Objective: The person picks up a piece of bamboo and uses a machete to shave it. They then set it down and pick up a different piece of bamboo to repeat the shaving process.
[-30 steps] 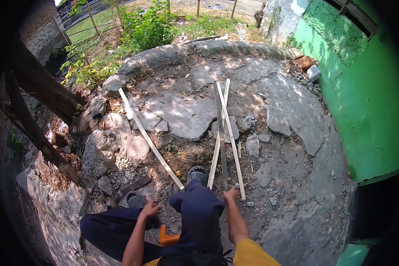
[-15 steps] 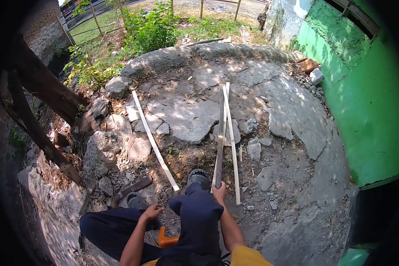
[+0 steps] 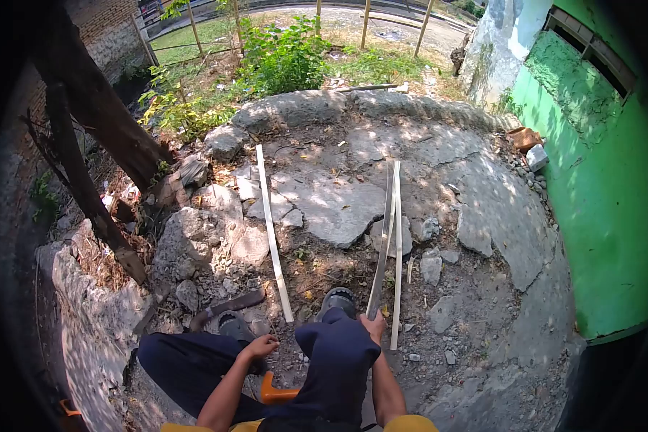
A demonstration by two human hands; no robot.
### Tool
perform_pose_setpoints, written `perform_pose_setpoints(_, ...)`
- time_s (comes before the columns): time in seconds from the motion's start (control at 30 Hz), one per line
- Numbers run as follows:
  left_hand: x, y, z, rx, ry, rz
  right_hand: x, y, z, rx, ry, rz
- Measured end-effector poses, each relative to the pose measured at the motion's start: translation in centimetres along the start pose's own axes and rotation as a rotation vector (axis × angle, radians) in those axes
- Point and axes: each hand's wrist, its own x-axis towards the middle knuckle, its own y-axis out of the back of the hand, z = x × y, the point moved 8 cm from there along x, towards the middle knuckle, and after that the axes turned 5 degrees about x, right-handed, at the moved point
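My right hand (image 3: 373, 327) is closed around the near end of a dark, weathered wooden strip (image 3: 383, 252) beside my right knee. The strip slants away from me over the broken ground. Close along its right side runs a pale wooden strip (image 3: 398, 266), their far ends nearly together. My left hand (image 3: 261, 347) hangs between my knees with loosely bent fingers and nothing in it. Below it, an orange handle (image 3: 275, 391) shows partly behind my right leg. Another pale strip (image 3: 272, 237) lies farther left. A dark machete-like tool (image 3: 227, 307) rests beside my left boot.
Cracked concrete slabs (image 3: 342, 209) and loose rubble (image 3: 431, 266) cover the ground. Tree trunks (image 3: 97, 93) lean at the left, and a green wall (image 3: 590, 216) borders the right. Across the back runs a low concrete edge (image 3: 295, 109), with a leafy bush (image 3: 284, 57) beyond.
The view has shifted, so the scene sits lower and farther right. The dark strip's far end has swung right, toward the far end of the pale strip; my right hand still holds it.
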Motion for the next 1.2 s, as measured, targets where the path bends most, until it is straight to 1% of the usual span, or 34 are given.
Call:
perform_pose_setpoints(0.03, 0.7, -0.4, -0.4, -0.011, -0.013, -0.013, 0.4, 0.4, 0.7, -0.118, 0.122, 0.028)
perform_pose_setpoints(0.1, 1.7, -0.8, -0.4, -0.032, -0.031, -0.014, -0.2, 1.3, 1.1, -0.073, 0.138, -0.081)
perform_pose_setpoints(0.17, 1.9, -1.3, -0.1, 0.058, -0.022, -0.05, 0.1, 1.2, 3.1, -0.122, 0.139, -0.118)
perform_pose_setpoints(0.2, 1.9, -1.3, 0.0, 0.046, -0.017, -0.039, 1.2, 0.5, 5.4, -0.194, 0.182, -0.092)
perform_pose_setpoints(0.23, 2.0, -1.4, 0.2, 0.059, -0.026, -0.046, 1.0, 0.2, 4.1, -0.197, 0.187, -0.105)
perform_pose_setpoints(0.3, 1.7, -1.6, 0.3, 0.071, -0.034, -0.049, 0.8, -1.6, -0.2, -0.097, 0.209, -0.27)
perform_pose_setpoints(0.33, 1.5, -1.5, 0.3, 0.065, -0.023, -0.05, 1.7, -3.4, -0.8, -0.162, 0.222, -0.304)
perform_pose_setpoints(0.4, 1.9, -1.2, -0.3, 0.062, -0.013, -0.046, 1.1, -5.6, -6.9, -0.113, 0.224, -0.394)
perform_pose_setpoints(0.43, 2.6, -1.3, -1.2, 0.066, -0.045, -0.034, 1.4, -7.2, -7.7, -0.108, 0.228, -0.397)
perform_pose_setpoints(0.47, 3.1, -1.1, -1.5, 0.071, -0.078, -0.022, 2.0, -9.8, -7.9, -0.118, 0.249, -0.466)
perform_pose_setpoints(0.5, 2.5, -0.5, -0.7, 0.072, -0.077, -0.014, 2.4, -12.2, -8.2, -0.13, 0.27, -0.535)
perform_pose_setpoints(0.53, 1.3, 0.0, 0.1, 0.043, -0.013, -0.01, 2.6, -13.8, -8.7, -0.127, 0.273, -0.54)
perform_pose_setpoints(0.57, 1.0, 0.1, -0.2, 0.013, 0.052, -0.006, 2.2, -16.2, -8.8, -0.104, 0.213, -0.68)
perform_pose_setpoints(0.6, 0.9, 0.3, 0.0, 0.01, 0.056, -0.004, 1.8, -17.9, -8.7, -0.082, 0.148, -0.819)
perform_pose_setpoints(0.63, 1.5, 0.4, -0.3, 0.005, 0.024, -0.005, 2.3, -18.6, -8.5, -0.082, 0.145, -0.825)
perform_pose_setpoints(0.7, 1.5, 0.2, -1.0, 0.005, 0.0, -0.015, 3.3, -19.1, -8.0, -0.227, 0.314, -0.765)
perform_pose_setpoints(0.73, 1.7, 0.3, -1.0, 0.029, 0.027, -0.013, 4.7, -18.1, -6.9, -0.337, 0.336, -0.683)
perform_pose_setpoints(0.77, 1.9, 0.3, -0.9, 0.051, 0.054, -0.011, 5.0, -16.3, -6.2, -0.338, 0.335, -0.679)
perform_pose_setpoints(0.83, 2.3, 0.2, -0.7, 0.045, 0.022, 0.017, 6.3, -9.5, -4.6, -0.423, 0.258, -0.303)
perform_pose_setpoints(0.87, 2.4, 0.2, -0.5, 0.038, -0.009, 0.05, 6.9, -6.4, -2.1, -0.486, 0.178, -0.153)
perform_pose_setpoints(0.9, 2.5, 0.1, -0.1, 0.034, -0.01, 0.05, 7.2, -3.2, 1.0, -0.547, 0.044, -0.014)
perform_pose_setpoints(0.93, 2.3, 0.0, -0.1, -0.037, 0.06, 0.044, 6.6, 0.1, 2.5, -0.608, 0.007, 0.132)
perform_pose_setpoints(0.97, 2.1, 0.0, -0.2, -0.106, 0.133, 0.038, 5.9, 3.0, 4.1, -0.667, -0.03, 0.232)
perform_pose_setpoints(1.0, 2.1, 0.0, 0.1, -0.106, 0.138, 0.031, 4.7, 5.3, 5.3, -0.668, -0.092, 0.281)
perform_pose_setpoints(1.03, 2.2, -0.4, 0.3, -0.258, 0.161, 0.005, 4.3, 6.6, 7.0, -0.675, -0.102, 0.283)
perform_pose_setpoints(1.07, 2.4, -0.8, 0.9, -0.409, 0.181, -0.021, 4.3, 7.6, 10.1, -0.664, -0.262, 0.218)
perform_pose_setpoints(1.1, 2.5, -1.0, 1.6, -0.406, 0.181, -0.032, 4.1, 8.3, 13.0, -0.645, -0.42, 0.154)
perform_pose_setpoints(1.13, 2.4, -0.7, 2.6, -0.443, 0.173, -0.003, 4.5, 8.5, 15.1, -0.645, -0.425, 0.163)
perform_pose_setpoints(1.2, 2.9, -0.8, 3.6, -0.504, 0.159, 0.024, 5.6, 7.0, 18.5, -0.479, -0.328, 0.044)
